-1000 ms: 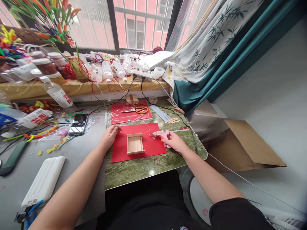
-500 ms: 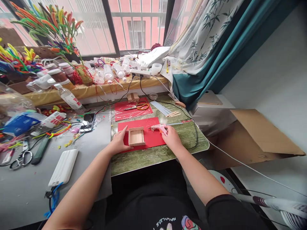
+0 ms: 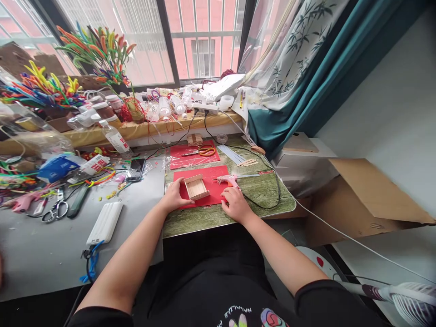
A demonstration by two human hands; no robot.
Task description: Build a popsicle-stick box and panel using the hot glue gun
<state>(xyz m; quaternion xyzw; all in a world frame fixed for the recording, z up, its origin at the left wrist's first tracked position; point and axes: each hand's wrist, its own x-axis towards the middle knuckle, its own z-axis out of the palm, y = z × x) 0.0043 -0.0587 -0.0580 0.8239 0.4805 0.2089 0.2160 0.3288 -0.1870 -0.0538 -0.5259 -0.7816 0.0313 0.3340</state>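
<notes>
My left hand [image 3: 173, 196] grips the left side of a small, shallow wooden box [image 3: 196, 187] made from flat craft sticks. The box sits at an angle over a red sheet [image 3: 218, 171]; whether its far edge is lifted I cannot tell. Just behind my right hand [image 3: 235, 204], a pink hot glue gun [image 3: 230, 179] lies on the sheet's right part, nozzle to the left. That hand rests at the sheet's front right edge, its fingers loosely bent and holding nothing visible. A grey-white glue stick [image 3: 248, 175] extends from the gun's back.
Behind the sheet, scissors [image 3: 200, 151] lie on a wrapped red pack [image 3: 175, 156]. Loose craft sticks [image 3: 248, 162] and pale strips [image 3: 231, 153] are farther right. A black cable [image 3: 279, 190] loops over the green mat [image 3: 204, 222]. A white power bank [image 3: 105, 222] lies left.
My right hand has come off the glue gun and moved slightly toward me. The box has turned, with my left hand now gripping its side. The camera view has shifted left.
</notes>
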